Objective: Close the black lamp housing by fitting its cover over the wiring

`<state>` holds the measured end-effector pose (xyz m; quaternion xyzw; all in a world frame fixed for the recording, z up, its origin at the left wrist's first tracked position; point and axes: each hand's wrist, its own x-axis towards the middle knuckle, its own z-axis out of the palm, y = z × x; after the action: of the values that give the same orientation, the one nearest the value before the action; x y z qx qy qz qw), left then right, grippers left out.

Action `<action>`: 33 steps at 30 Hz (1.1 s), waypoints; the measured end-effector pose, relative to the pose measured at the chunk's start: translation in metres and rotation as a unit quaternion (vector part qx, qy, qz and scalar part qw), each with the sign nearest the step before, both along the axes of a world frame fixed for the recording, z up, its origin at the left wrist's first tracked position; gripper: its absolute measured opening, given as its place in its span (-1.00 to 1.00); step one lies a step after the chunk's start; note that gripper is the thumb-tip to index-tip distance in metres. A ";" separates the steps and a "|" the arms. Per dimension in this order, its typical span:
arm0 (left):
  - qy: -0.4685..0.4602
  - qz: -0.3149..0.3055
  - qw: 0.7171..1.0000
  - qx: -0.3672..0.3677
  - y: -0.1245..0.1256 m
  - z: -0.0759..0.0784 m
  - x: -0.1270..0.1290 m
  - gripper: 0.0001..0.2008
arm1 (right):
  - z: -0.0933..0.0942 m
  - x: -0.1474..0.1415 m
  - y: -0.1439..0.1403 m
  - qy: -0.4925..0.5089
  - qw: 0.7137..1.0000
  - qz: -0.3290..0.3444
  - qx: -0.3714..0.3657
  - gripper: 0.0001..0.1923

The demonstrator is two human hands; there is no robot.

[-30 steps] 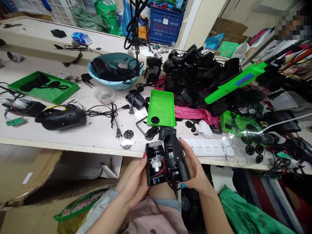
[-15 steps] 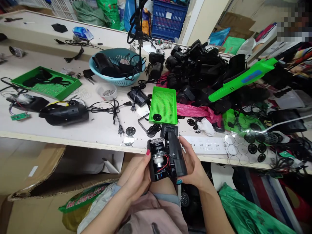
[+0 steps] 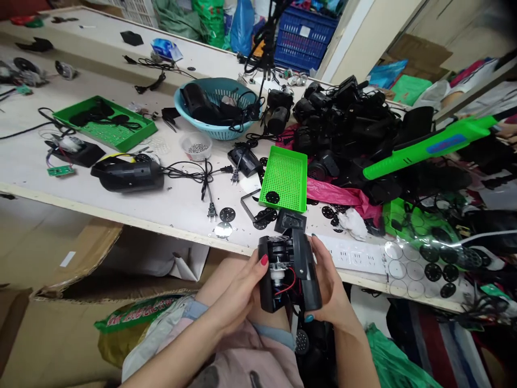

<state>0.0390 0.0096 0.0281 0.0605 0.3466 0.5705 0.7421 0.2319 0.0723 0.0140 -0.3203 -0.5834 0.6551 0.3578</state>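
Observation:
Over my lap, at the bench's front edge, I hold a black plastic housing (image 3: 306, 269) that is parted into two halves. Inside it a motor (image 3: 278, 269) with a whitish middle and red wires (image 3: 291, 280) shows through the gap. My left hand (image 3: 238, 296) is closed round the left half, its thumb along the edge. The right half is gripped by my right hand (image 3: 330, 288), fingers along its outer side and thumb near the bottom. My palms and some fingertips are hidden. Just beyond lies a black square part (image 3: 290, 221) on the bench.
A green perforated tray (image 3: 285, 180), a white power strip (image 3: 357, 254) and black discs (image 3: 228, 214) lie near the front edge. Further back are a blue basket (image 3: 218, 132), a cup of screws (image 3: 196, 146) and a heap of black housings (image 3: 343, 116). A cable bundle (image 3: 266, 46) hangs above.
The view has shifted, so the bench appears further right. The two halves of the housing look closer together and are tilted differently, still held in both hands.

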 end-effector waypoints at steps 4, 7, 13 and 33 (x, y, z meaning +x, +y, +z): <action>-0.011 -0.014 1.000 0.014 -0.001 0.003 0.001 -0.53 | 0.001 0.003 0.000 -0.016 1.000 0.001 0.008 0.17; -0.007 -0.015 1.000 0.018 -0.002 0.005 0.001 -0.50 | 0.003 0.003 0.000 -0.027 1.000 0.005 0.014 0.18; 0.016 -0.035 0.999 0.031 -0.006 0.004 0.001 -0.48 | 0.000 0.003 -0.003 -0.017 1.000 0.003 0.023 0.13; 0.135 -0.070 0.983 0.103 -0.009 0.013 -0.002 -0.49 | -0.008 0.009 -0.010 -0.051 0.997 0.002 0.058 0.11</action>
<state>0.0372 0.0006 0.0413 0.2370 0.3780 0.5360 0.7167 0.2406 0.0624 0.0065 -0.3309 -0.6385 0.6038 0.3438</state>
